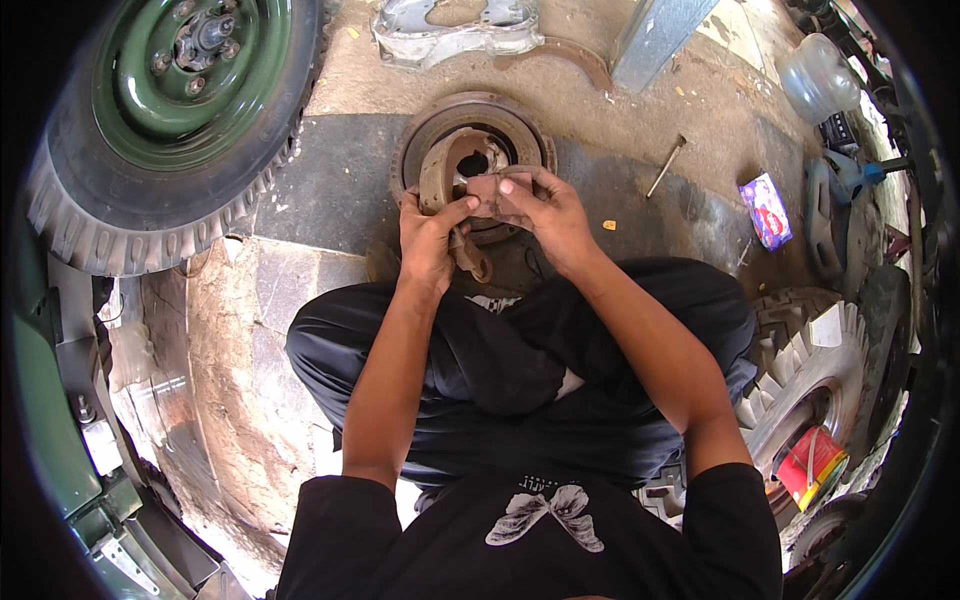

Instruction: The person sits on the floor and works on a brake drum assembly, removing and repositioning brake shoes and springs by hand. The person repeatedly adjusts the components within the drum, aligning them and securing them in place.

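A curved, rusty brown brake shoe (437,172) is held over a round brake drum (403,150) on the floor in front of my crossed legs. My left hand (428,240) is closed on the shoe's near left part, with its thumb pointing right. My right hand (552,215) pinches a small reddish-brown folded piece (483,190), which looks like sandpaper, against the shoe's right side. Both thumbs come close together there. Below my left hand a rusty metal end with a hole (481,267) shows; whether it belongs to the shoe I cannot tell.
A large tyre on a green rim (115,100) stands at the left. A silver metal housing (455,42), another curved shoe (575,55) and a grey post (655,45) are at the back. To the right lie a bolt (668,165), a purple packet (766,212) and a tyre (840,350).
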Motion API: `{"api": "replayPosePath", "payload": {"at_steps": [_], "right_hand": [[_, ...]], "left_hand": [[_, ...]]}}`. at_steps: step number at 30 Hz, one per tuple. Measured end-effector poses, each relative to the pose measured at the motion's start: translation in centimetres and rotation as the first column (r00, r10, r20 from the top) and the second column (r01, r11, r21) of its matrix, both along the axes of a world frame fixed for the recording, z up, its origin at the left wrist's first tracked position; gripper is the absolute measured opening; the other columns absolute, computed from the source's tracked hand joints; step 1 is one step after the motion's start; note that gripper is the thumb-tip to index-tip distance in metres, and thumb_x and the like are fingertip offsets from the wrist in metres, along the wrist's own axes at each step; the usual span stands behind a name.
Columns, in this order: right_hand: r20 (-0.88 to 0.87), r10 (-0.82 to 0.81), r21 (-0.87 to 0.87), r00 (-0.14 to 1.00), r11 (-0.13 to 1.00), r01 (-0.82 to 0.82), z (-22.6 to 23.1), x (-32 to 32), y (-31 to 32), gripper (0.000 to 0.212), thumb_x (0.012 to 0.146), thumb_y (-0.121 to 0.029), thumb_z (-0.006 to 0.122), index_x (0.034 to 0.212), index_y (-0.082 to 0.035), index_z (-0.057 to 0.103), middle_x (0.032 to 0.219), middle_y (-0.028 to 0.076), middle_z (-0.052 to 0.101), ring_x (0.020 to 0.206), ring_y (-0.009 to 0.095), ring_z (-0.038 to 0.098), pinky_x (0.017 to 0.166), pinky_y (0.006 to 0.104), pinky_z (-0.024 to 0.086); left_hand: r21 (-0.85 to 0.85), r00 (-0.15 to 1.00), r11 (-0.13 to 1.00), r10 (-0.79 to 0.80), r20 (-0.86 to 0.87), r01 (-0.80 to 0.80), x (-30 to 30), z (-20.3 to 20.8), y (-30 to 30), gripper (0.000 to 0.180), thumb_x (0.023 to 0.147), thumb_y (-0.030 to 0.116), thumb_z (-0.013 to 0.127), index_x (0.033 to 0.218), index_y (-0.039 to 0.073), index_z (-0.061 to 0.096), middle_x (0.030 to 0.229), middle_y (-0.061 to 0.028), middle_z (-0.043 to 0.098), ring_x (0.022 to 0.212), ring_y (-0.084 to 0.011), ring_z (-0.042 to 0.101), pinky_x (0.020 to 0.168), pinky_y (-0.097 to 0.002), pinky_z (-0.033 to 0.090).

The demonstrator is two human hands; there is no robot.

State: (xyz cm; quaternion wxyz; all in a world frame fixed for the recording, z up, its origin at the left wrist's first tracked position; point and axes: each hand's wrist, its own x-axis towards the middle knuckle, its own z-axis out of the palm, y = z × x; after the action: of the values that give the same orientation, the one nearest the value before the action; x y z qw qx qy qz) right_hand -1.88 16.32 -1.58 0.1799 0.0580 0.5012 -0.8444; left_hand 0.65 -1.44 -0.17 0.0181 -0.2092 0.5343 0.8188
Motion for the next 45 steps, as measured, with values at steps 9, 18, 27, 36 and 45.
{"api": "replayPosePath", "payload": {"at_steps": [9,18,27,36,45], "right_hand": [[0.025,-0.011,0.099,1.000,0.995,0.008,-0.5,-0.2,0.2,0.028,0.094,-0.010,0.081,0.112,0.005,0.066,0.106,0.014,0.074,0.093,0.019,0.074,0.086,0.0307,0.062],[0.011,-0.011,0.083,1.000,0.996,0.010,-1.2,0.0,0.2,0.031,0.088,-0.003,0.084,0.113,0.002,0.065,0.107,0.012,0.074,0.093,0.018,0.072,0.079,0.0295,0.060],[0.115,0.146,0.144,0.983,0.976,-0.161,1.0,0.4,-0.1,0.040,0.095,-0.013,0.079,0.130,0.002,0.066,0.115,0.011,0.072,0.105,0.018,0.070,0.092,0.0327,0.059],[-0.218,0.144,0.315,0.965,0.946,-0.070,-0.9,0.2,-0.1,0.037,0.092,-0.016,0.081,0.122,0.003,0.074,0.112,0.010,0.078,0.103,0.013,0.070,0.092,0.0301,0.056],[-0.117,0.188,0.313,0.975,0.939,-0.144,-0.4,0.3,-0.1,0.032,0.097,-0.024,0.079,0.116,0.002,0.076,0.104,0.006,0.077,0.096,0.010,0.067,0.087,0.0283,0.054]], "left_hand": [[0.034,0.999,0.999,0.035,-0.025,-0.034,-0.2,-0.9,-0.3,0.062,0.079,-0.008,0.083,0.129,0.005,0.047,0.109,-0.0084,0.065,0.091,-0.0168,0.065,0.074,-0.0308,0.053],[0.071,0.999,0.996,0.053,-0.006,-0.052,-0.1,0.4,0.2,0.062,0.080,-0.008,0.083,0.129,0.003,0.046,0.115,-0.0107,0.063,0.097,-0.0209,0.067,0.081,-0.0335,0.056],[0.065,0.998,0.998,0.019,-0.057,-0.015,0.1,0.6,0.5,0.063,0.081,-0.007,0.083,0.132,0.002,0.047,0.117,-0.0124,0.063,0.102,-0.0235,0.067,0.086,-0.0368,0.058],[0.014,0.999,1.000,0.002,-0.047,-0.001,0.0,0.7,0.4,0.061,0.083,-0.004,0.083,0.132,0.001,0.047,0.119,-0.0143,0.064,0.107,-0.0253,0.068,0.090,-0.0392,0.059],[0.044,1.000,0.999,0.025,-0.012,-0.024,0.0,0.6,0.5,0.058,0.086,-0.002,0.080,0.133,0.000,0.047,0.121,-0.0152,0.064,0.108,-0.0262,0.069,0.092,-0.0415,0.060]]}}
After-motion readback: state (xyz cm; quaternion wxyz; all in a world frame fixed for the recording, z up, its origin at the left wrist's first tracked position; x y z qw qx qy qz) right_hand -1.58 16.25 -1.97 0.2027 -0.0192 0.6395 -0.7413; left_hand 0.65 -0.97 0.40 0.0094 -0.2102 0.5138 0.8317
